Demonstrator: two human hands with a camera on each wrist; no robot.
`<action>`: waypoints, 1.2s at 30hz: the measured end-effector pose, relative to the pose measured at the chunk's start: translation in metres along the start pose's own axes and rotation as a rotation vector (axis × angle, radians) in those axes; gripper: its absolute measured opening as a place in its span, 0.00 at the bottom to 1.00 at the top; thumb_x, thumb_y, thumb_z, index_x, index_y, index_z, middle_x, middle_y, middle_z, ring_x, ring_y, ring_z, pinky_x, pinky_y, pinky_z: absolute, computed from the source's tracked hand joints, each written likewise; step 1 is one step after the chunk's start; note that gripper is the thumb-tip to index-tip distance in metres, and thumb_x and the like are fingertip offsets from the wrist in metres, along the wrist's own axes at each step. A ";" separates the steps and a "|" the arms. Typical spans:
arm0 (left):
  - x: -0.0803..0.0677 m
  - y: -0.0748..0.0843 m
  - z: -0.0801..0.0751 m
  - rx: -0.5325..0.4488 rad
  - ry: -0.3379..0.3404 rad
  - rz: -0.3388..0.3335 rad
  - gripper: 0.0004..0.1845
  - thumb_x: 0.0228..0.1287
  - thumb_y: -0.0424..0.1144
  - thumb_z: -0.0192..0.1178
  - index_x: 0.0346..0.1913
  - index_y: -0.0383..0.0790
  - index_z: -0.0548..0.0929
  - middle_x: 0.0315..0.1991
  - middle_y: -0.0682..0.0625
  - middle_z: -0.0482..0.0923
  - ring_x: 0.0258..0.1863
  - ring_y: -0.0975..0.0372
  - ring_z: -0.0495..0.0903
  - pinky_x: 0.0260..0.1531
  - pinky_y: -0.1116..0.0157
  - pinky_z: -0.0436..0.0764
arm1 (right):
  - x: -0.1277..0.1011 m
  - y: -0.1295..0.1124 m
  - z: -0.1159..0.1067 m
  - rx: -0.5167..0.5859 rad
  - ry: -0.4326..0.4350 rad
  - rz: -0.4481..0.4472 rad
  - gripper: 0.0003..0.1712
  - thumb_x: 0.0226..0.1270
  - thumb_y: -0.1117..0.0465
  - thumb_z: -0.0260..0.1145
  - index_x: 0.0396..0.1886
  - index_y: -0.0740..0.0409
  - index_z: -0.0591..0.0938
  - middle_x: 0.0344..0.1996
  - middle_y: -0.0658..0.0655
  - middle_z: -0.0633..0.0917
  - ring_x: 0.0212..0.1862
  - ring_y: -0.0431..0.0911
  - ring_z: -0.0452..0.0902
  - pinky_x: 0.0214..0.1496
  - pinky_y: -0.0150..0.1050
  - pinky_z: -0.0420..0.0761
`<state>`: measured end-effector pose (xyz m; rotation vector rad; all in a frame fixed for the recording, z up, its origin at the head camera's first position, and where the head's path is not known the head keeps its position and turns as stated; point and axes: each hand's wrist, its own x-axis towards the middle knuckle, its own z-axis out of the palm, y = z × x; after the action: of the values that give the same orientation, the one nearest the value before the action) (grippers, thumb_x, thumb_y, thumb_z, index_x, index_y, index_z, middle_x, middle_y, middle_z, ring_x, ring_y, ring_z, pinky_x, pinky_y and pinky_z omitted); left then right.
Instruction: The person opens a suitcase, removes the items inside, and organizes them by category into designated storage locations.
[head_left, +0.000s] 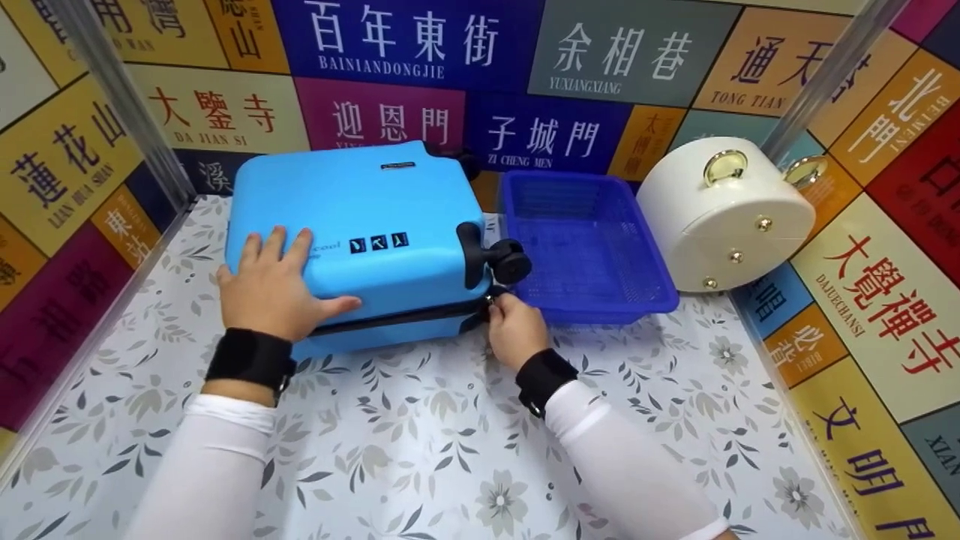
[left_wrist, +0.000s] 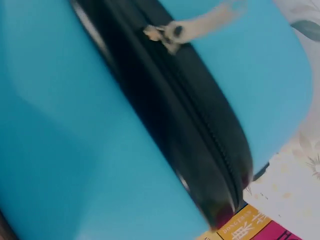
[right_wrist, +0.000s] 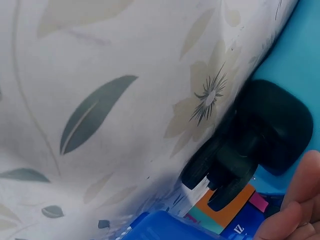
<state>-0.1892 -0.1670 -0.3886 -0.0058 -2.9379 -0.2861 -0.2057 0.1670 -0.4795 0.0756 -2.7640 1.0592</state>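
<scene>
A light blue hard-shell suitcase (head_left: 352, 195) lies on its side on the flowered table cover. My left hand (head_left: 266, 292) rests on its top near the front left edge, fingers spread. At the front right corner, just below a black caster wheel (head_left: 511, 262), my right hand (head_left: 519, 330) pinches a small metal zipper pull (head_left: 491, 299). The black zipper (head_left: 405, 309) runs along the suitcase's front side. Another zipper pull (left_wrist: 200, 26), pale and blurred, shows on that black band in the left wrist view. Fingers (right_wrist: 304, 182) enter the right wrist view's lower right corner beside the suitcase.
A blue plastic basket (head_left: 645, 300) stands right of the suitcase, close to the wheels. Beyond it, a cream round case (head_left: 720, 225) with gold fittings leans near the right wall. Panels with Chinese lettering (head_left: 405, 45) enclose the table (head_left: 420, 450) at back and sides.
</scene>
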 end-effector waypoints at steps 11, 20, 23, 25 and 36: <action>-0.008 0.009 0.004 0.002 -0.001 -0.051 0.70 0.44 0.89 0.59 0.85 0.49 0.57 0.84 0.34 0.51 0.82 0.33 0.49 0.67 0.18 0.51 | -0.003 -0.006 0.004 -0.001 0.017 -0.010 0.13 0.80 0.60 0.61 0.30 0.56 0.80 0.29 0.58 0.88 0.33 0.55 0.84 0.39 0.52 0.83; -0.018 0.028 0.006 -0.011 -0.022 -0.101 0.71 0.46 0.89 0.57 0.86 0.47 0.54 0.85 0.33 0.48 0.82 0.31 0.46 0.67 0.18 0.51 | -0.005 -0.011 0.008 -0.019 0.014 -0.024 0.15 0.79 0.60 0.62 0.27 0.54 0.77 0.25 0.57 0.85 0.31 0.55 0.83 0.37 0.51 0.81; -0.021 0.035 0.006 0.011 -0.020 -0.114 0.70 0.48 0.88 0.56 0.86 0.46 0.52 0.85 0.33 0.47 0.82 0.31 0.46 0.67 0.18 0.53 | -0.005 -0.012 0.009 -0.014 0.004 -0.017 0.13 0.79 0.59 0.61 0.29 0.54 0.79 0.27 0.56 0.87 0.32 0.54 0.84 0.39 0.51 0.82; -0.024 0.040 0.006 0.021 -0.011 -0.121 0.70 0.49 0.88 0.57 0.86 0.45 0.53 0.85 0.33 0.48 0.82 0.31 0.47 0.66 0.18 0.54 | -0.005 -0.014 0.010 -0.011 -0.004 -0.011 0.13 0.80 0.59 0.61 0.30 0.54 0.80 0.28 0.56 0.87 0.32 0.54 0.84 0.40 0.51 0.83; -0.031 0.059 0.011 0.032 0.016 -0.168 0.70 0.50 0.87 0.57 0.85 0.43 0.54 0.84 0.32 0.51 0.82 0.30 0.49 0.65 0.18 0.56 | -0.006 -0.020 0.017 0.010 -0.038 -0.001 0.11 0.80 0.60 0.60 0.35 0.55 0.84 0.33 0.57 0.91 0.32 0.52 0.86 0.40 0.50 0.85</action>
<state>-0.1592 -0.1062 -0.3939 0.2475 -2.9307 -0.2620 -0.2002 0.1408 -0.4800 0.0994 -2.7922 1.0820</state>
